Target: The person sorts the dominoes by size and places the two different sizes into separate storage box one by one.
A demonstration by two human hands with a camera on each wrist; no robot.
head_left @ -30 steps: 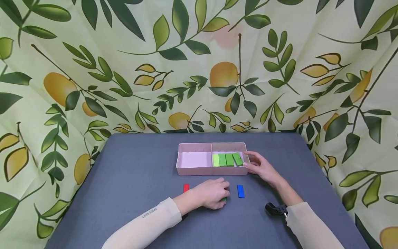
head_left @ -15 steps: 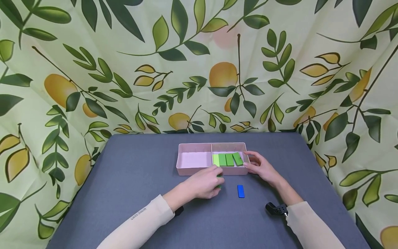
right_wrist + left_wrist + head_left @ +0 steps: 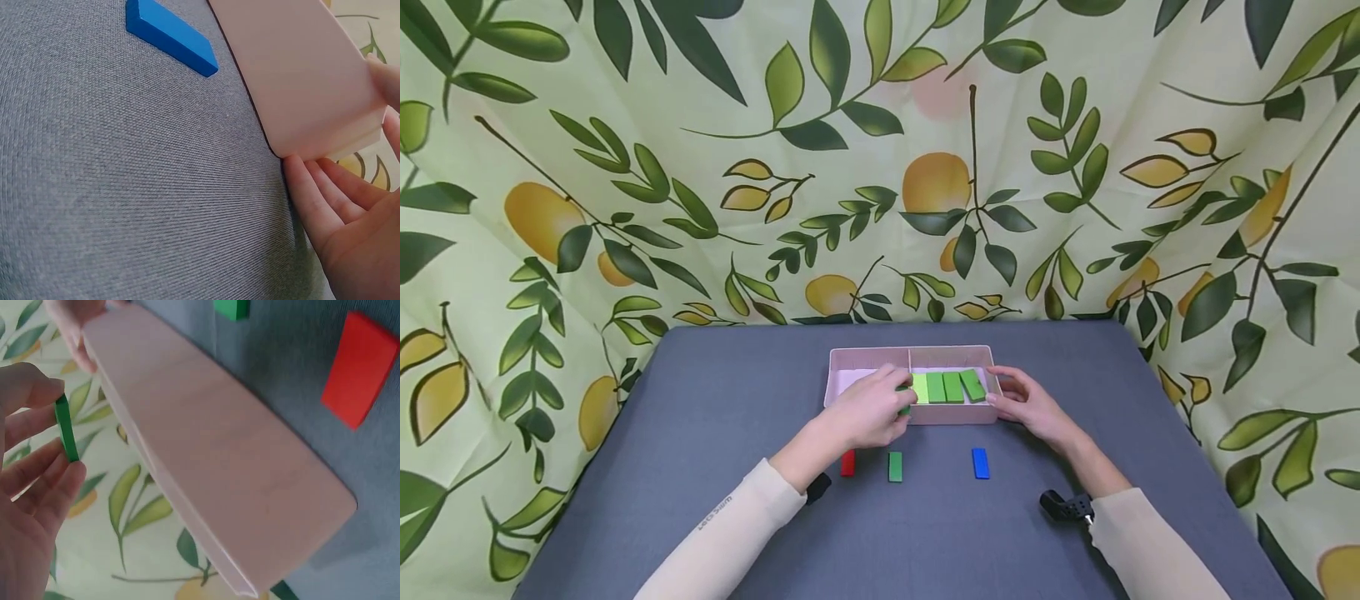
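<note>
While the right hand [image 3: 1032,406] grips a smooth pale-pink rectangular box [image 3: 955,415], the left hand [image 3: 867,410] pinches a slim green rectangular block [image 3: 65,428]

As we look, that left hand has its fingers bent in close, the slim block caught between the tips, up at the box's left compartment, near the divider. Over at the box's right end, the right hand is partly spread, fingers and thumb set about the end wall. Inside the right compartment, next to the divider, lies a light yellow-green rectangular block [image 3: 920,388]; then come two mid-green rectangular blocks [image 3: 935,387], lined up neatly, and a third mid-green rectangular block [image 3: 973,385], leaning askew nearest the box's right end! In front of the box, on the grey cloth-covered surface [image 3: 910,550]: a bright red rectangular block [image 3: 847,463] toward its left end, a darker green rectangular block [image 3: 895,468] near that, and a blue rectangular block [image 3: 981,464] before the right compartment. Behind the box hangs a pale cloth printed with leaves and orange fruit [image 3: 937,182].
</note>
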